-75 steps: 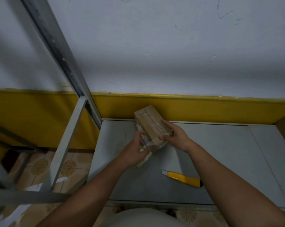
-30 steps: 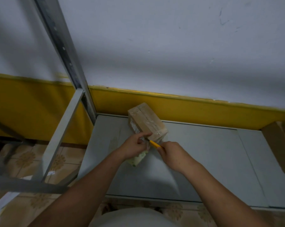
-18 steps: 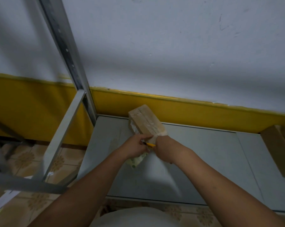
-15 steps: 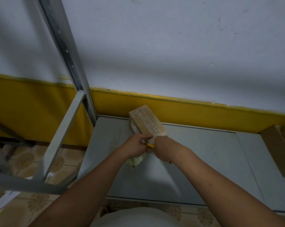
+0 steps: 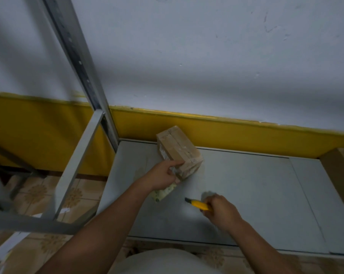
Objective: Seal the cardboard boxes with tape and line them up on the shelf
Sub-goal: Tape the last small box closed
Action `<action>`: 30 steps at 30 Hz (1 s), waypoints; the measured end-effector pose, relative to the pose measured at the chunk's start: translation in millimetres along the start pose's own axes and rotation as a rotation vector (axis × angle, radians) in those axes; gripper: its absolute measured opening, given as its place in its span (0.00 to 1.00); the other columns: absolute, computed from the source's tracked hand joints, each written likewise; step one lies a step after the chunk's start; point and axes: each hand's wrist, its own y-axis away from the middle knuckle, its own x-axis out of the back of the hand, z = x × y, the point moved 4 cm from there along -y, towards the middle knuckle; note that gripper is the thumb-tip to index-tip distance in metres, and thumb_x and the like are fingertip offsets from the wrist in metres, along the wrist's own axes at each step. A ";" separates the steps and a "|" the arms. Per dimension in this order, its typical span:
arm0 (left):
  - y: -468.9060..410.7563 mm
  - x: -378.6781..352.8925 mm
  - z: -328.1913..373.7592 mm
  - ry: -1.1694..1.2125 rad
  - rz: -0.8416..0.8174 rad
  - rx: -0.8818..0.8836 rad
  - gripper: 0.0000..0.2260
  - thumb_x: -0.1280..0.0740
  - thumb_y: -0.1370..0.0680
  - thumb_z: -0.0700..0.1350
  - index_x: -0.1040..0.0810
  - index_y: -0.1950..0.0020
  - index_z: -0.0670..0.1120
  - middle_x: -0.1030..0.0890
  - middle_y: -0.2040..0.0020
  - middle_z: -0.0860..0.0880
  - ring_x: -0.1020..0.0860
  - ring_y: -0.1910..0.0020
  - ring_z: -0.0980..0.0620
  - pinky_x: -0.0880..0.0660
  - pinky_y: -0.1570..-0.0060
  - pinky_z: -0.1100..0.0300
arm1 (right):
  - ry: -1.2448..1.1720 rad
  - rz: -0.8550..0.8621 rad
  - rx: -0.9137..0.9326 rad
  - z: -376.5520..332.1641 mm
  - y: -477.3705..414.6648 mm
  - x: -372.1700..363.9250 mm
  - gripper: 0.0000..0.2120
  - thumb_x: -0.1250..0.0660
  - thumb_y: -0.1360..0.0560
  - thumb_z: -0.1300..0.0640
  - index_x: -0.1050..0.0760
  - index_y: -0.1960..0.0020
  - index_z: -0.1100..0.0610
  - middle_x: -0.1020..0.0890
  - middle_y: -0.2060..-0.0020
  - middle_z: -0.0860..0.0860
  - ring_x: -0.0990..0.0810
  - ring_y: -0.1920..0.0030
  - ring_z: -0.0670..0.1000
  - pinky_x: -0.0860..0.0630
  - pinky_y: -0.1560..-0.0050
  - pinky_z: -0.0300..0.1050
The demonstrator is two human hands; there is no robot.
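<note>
**Yellow knife in one hand, box in the other: sealing looked about done**

The left hand's (image 5: 163, 177) fingers and thumb were curled onto the near corner of the cardboard box (image 5: 179, 153), pinching it right where the tape wrapped over the end. The right hand (image 5: 220, 211) had its fingers closed round the handle of a yellow knife (image 5: 198, 204), tip pointing left, well apart from the box. I couldn't tell if it was touching the surface or just above it.

Under the left hand sat a pale greenish lump (image 5: 163, 192), maybe the tape roll, too blurry to say.

The box was resting at an angle on the grey shelf (image 5: 246, 184), near the back left corner by the metal post (image 5: 74, 52). Shiny tape ran along the top seam and round the near end, so I'd call this one basically sealed.

What I think was left: put the knife down, smooth the tape end, then square the box up in a row. A second box (image 5: 339, 175) was poking in at the right edge, well apart from this one. No idea if it was taped.
</note>
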 end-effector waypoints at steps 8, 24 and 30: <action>0.7 -2.3 -12.5 -0.016 -0.032 -0.048 0.31 0.37 0.20 0.35 0.29 0.21 0.60 0.25 0.68 0.52 0.32 0.75 0.60 0.34 0.71 0.64 | -0.095 0.220 -0.009 35.6 -6.3 -44.5 0.26 0.27 0.32 0.42 0.21 0.35 0.46 0.22 0.42 0.49 0.23 0.40 0.57 0.26 0.43 0.49; 1.4 -6.7 -10.4 0.087 -0.107 -0.071 0.32 0.37 0.21 0.34 0.30 0.24 0.65 0.20 0.70 0.47 0.32 0.76 0.54 0.33 0.72 0.60 | -0.144 0.729 0.087 -83.0 -63.7 51.1 0.16 0.29 0.32 0.38 0.21 0.52 0.48 0.23 0.52 0.48 0.28 0.47 0.52 0.31 0.49 0.51; 9.1 -5.3 -21.1 -0.040 -0.099 -0.116 0.36 0.30 0.19 0.39 0.39 0.19 0.66 0.14 0.52 0.52 0.17 0.54 0.58 0.21 0.51 0.62 | -0.179 0.740 0.082 -81.9 -68.5 44.4 0.16 0.27 0.33 0.39 0.21 0.52 0.47 0.24 0.52 0.47 0.29 0.46 0.53 0.31 0.49 0.51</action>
